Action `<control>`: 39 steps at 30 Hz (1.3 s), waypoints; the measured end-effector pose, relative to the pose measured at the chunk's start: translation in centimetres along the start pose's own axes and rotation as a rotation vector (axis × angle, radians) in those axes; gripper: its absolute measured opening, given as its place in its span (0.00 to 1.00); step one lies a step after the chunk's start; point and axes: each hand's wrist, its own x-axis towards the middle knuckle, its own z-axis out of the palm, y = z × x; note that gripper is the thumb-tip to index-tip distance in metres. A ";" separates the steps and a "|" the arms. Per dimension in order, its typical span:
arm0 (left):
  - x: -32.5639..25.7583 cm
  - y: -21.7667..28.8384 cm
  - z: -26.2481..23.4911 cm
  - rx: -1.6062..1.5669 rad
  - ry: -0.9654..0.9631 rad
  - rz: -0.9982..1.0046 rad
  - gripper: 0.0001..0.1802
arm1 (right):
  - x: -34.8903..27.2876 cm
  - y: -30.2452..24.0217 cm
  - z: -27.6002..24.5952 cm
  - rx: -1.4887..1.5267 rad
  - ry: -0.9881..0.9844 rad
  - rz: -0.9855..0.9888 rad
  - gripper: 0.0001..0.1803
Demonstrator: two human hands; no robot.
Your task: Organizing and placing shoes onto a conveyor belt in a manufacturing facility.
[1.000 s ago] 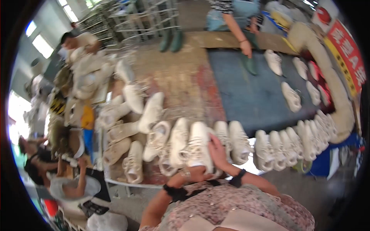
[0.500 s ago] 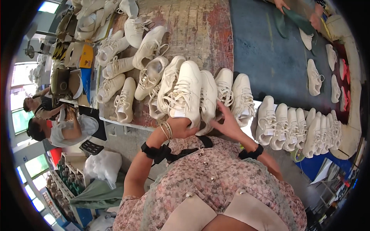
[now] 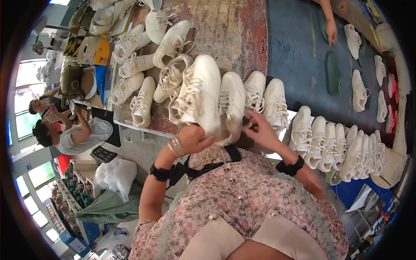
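Observation:
My left hand is closed round the heel end of a cream lace-up sneaker, its toe pointing away from me. Right of it, a second cream sneaker stands heel toward me, above the table's near edge; the left hand's fingertips reach close to its heel. My right hand is beside that heel, thumb and fingers apart, with nothing visible between them. Whether its fingertips touch the shoe, I cannot tell. Just beyond are two more cream sneakers side by side.
More cream sneakers crowd the worn table at left. A row of sneakers lines the dark belt's near edge. Across it, a co-worker's hand hovers by green oblong pieces. Two people sit far left.
The left-hand sneaker has moved slightly away from me and tilted. My right hand has shifted slightly right. The co-worker's green piece now lies on the belt.

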 end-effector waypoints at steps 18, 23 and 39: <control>2.0 -4.2 -2.3 0.420 0.055 -0.399 0.25 | 12.8 -6.2 -6.0 -0.748 -0.277 -1.153 0.11; 3.1 -5.0 -2.0 0.593 0.444 -0.025 0.24 | 11.6 -2.3 -16.9 -0.543 -0.280 -0.650 0.23; 3.4 -3.9 -1.7 0.433 0.018 -0.562 0.31 | 15.2 -2.4 -18.3 -0.477 -0.305 -0.728 0.60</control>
